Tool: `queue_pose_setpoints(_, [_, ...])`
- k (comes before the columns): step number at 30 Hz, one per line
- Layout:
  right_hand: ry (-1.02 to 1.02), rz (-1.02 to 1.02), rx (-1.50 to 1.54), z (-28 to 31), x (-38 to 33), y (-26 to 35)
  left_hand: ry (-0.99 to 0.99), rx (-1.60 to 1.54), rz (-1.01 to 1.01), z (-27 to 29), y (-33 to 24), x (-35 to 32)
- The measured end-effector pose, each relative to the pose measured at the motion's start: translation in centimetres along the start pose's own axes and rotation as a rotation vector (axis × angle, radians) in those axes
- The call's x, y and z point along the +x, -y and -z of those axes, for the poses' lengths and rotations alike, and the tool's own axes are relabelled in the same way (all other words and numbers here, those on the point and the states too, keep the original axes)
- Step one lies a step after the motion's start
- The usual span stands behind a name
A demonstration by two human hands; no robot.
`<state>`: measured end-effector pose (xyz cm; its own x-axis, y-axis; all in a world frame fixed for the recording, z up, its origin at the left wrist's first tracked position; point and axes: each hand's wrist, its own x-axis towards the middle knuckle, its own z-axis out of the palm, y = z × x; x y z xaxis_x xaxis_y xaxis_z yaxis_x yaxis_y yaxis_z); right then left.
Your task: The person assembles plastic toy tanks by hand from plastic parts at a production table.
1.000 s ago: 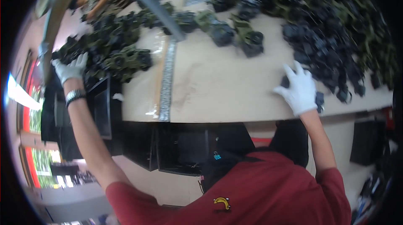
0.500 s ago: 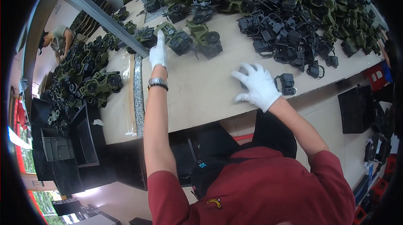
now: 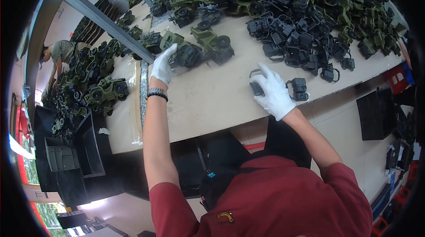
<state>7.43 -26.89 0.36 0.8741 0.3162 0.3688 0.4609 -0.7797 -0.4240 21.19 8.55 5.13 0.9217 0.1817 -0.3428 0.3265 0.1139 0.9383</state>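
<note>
My left hand (image 3: pixel 162 66), in a white glove, is closed at the near left side of a green and black toy jeep (image 3: pixel 190 55). Its fingers reach along the jeep's edge, and part of the grip is hidden. A second toy jeep (image 3: pixel 213 42) rests just to the right. Farther right, my gloved right hand (image 3: pixel 273 93) curls round a small black plastic part (image 3: pixel 256 88) with a thin looped frame, close to the tabletop. The hand partly covers it. Beside that hand's right edge lies another black plastic part (image 3: pixel 299 89), apart from the fingers.
Black plastic parts (image 3: pixel 301 46) are heaped ahead of my right hand, with many green toy jeeps (image 3: pixel 349 11) behind. More jeeps (image 3: pixel 90 77) crowd the left. A grey metal post (image 3: pixel 102 20) slants near my left hand. Another person (image 3: pixel 59 55) bends over at far left.
My left hand has drawn back slightly, and the jeep beside it has shifted nearer and turned a little. My right hand's spread fingers have closed in on the black part.
</note>
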Motion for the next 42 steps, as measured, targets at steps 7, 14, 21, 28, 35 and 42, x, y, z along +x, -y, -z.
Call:
queue_pose_setpoints(7, [0.081,-0.083,-0.137,0.8,-0.7,1.5,0.086,-0.061,-0.179,4.6,3.6,-3.9])
queue_pose_setpoints(14, [0.089,-0.141,-0.084,0.8,-0.9,0.6,0.295,0.507,-0.281,11.2,-0.5,-8.5])
queue_pose_setpoints(21, [-0.105,0.298,0.407,1.9,2.1,5.3,0.455,1.293,-0.553,10.3,-3.6,-12.7])
queue_pose_setpoints(28, [0.007,0.429,0.6,-0.4,6.9,9.9,-0.572,0.535,-0.752,8.2,4.7,-19.9])
queue_pose_setpoints(35, [0.385,0.466,0.46,-6.7,12.5,13.5,-0.117,-0.622,-0.019,1.5,13.1,-20.2])
queue_pose_setpoints(42, [0.128,0.45,0.605,-6.0,9.0,8.8,-0.249,-0.613,-0.436,-2.5,11.2,-16.1])
